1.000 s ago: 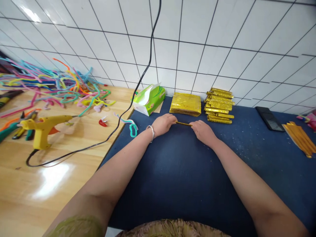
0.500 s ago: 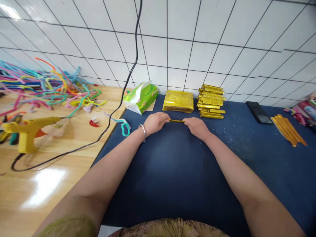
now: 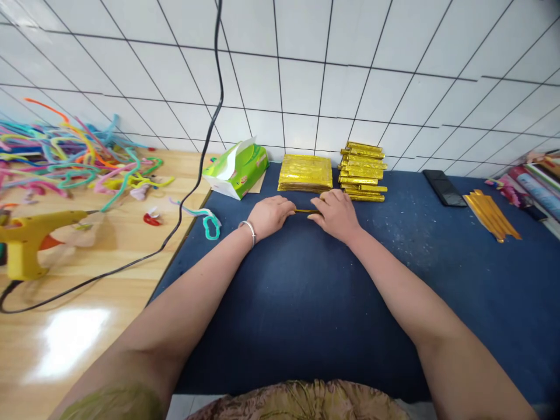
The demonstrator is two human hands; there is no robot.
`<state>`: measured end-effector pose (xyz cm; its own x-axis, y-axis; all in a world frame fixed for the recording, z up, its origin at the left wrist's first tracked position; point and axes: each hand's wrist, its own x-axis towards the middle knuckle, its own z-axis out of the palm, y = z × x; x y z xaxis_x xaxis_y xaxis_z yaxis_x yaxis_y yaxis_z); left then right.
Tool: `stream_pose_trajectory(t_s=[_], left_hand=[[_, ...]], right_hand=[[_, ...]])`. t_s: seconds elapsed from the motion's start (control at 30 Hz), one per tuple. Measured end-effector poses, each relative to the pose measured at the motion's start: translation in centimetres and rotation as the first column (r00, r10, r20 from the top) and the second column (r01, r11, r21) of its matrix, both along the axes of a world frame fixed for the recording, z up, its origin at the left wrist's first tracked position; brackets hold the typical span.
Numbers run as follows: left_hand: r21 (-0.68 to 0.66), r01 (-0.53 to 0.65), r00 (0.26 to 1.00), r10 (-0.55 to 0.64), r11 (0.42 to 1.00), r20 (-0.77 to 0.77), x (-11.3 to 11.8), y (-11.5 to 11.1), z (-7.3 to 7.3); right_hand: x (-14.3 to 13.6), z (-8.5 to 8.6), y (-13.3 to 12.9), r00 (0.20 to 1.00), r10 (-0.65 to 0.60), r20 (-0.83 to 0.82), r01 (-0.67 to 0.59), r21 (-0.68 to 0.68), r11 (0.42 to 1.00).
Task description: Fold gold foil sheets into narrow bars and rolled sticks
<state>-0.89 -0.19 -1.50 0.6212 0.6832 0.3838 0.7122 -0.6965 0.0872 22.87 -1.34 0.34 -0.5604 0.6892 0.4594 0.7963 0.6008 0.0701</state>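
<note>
A thin gold roll [image 3: 305, 211] stretches between my two hands, low over the dark blue tabletop [image 3: 297, 303]. My left hand [image 3: 272, 217], with a silver bangle at the wrist, pinches its left end. At the other end, the fingers of my right hand [image 3: 336, 214] are bent round the roll, thumb toward me; the end itself is hidden. Just behind my hands lies a stack of gold foil sheets [image 3: 305, 170]. To its right is a pile of gold foil rolls [image 3: 362, 169], partly behind my right hand.
A green tissue packet [image 3: 245, 169] stands left of the sheets. On the wooden table [image 3: 126, 315] are a yellow glue gun [image 3: 30, 242], its black cord [image 3: 175, 233] and many pipe cleaners [image 3: 65, 157]. Rightward lie a phone [image 3: 444, 188] and flat gold strips [image 3: 492, 216].
My right hand has shifted on the roll, its fingers now lifted and more spread than before, closer to my left hand. The whole view has swung slightly to the right.
</note>
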Motion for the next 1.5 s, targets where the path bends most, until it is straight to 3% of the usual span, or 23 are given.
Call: stream_pose_trajectory(t_s=[0.2, 0.5, 0.7, 0.83, 1.03, 1.27, 1.5], left_hand=[[0.074, 0.059, 0.997, -0.054, 0.996, -0.061, 1.9, -1.3, 0.7], [0.074, 0.041, 0.999, -0.043, 0.996, 0.026, -0.1, -0.1, 0.4], [0.044, 0.038, 0.995, -0.042, 0.998, 0.094, -0.9, 0.3, 0.3], [0.021, 0.067, 0.994, -0.068, 0.998, 0.091, -1.2, 0.4, 0.2], [0.004, 0.061, 0.992, -0.061, 0.998, 0.112, -1.6, 0.6, 0.1], [-0.050, 0.056, 0.989, -0.049, 0.997, 0.141, -1.8, 0.8, 0.1], [-0.075, 0.044, 0.991, -0.035, 0.996, 0.125, -1.8, 0.7, 0.3]], right_hand=[[-1.7, -0.9, -0.6, 0.991, 0.111, 0.079, -0.105, -0.085, 0.991], [-0.2, -0.9, -0.7, 0.993, 0.083, 0.089, -0.077, -0.067, 0.995], [0.4, -1.6, -0.1, 0.993, 0.091, 0.072, -0.081, -0.133, 0.988], [1.0, -2.1, -0.1, 0.996, 0.063, 0.069, -0.051, -0.169, 0.984], [1.2, -2.0, -0.2, 0.986, 0.167, 0.002, -0.161, -0.247, 0.955], [1.4, -2.4, -0.3, 0.997, 0.076, -0.033, -0.082, -0.259, 0.963], [1.4, -2.3, -0.4, 0.995, 0.093, -0.031, -0.098, -0.247, 0.964]])
